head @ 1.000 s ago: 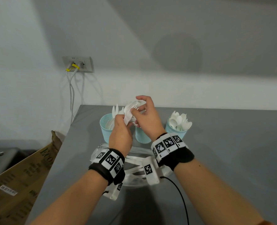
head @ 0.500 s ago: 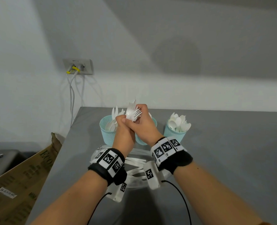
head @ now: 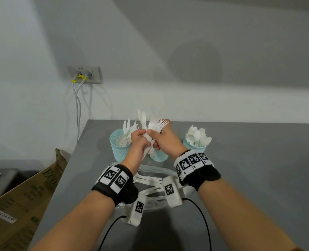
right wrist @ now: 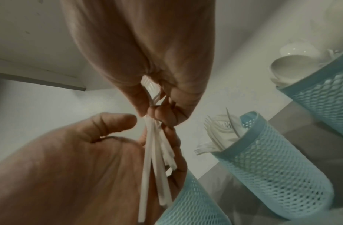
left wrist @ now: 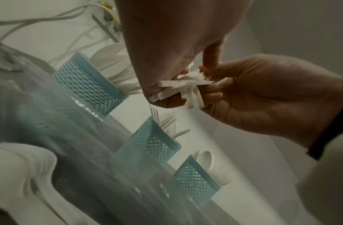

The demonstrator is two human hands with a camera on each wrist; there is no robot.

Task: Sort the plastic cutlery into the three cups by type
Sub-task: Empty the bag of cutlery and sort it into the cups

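Both hands grip one bundle of white plastic cutlery (head: 151, 134) above the middle cup (head: 159, 155): left hand (head: 138, 142) curled round the handles, right hand (head: 165, 140) pinching near the fork heads. Left of the middle cup stands the knife cup (head: 120, 148); right of it, the spoon cup (head: 195, 144).

Left wrist view: handle ends (left wrist: 183, 85) protrude between the curled fingers.

Right wrist view: handles (right wrist: 157, 159) cross the left palm beside the middle cup (right wrist: 263, 164).

White cutlery bundle (head: 151, 132) upright above three teal mesh cups (head: 120, 148).
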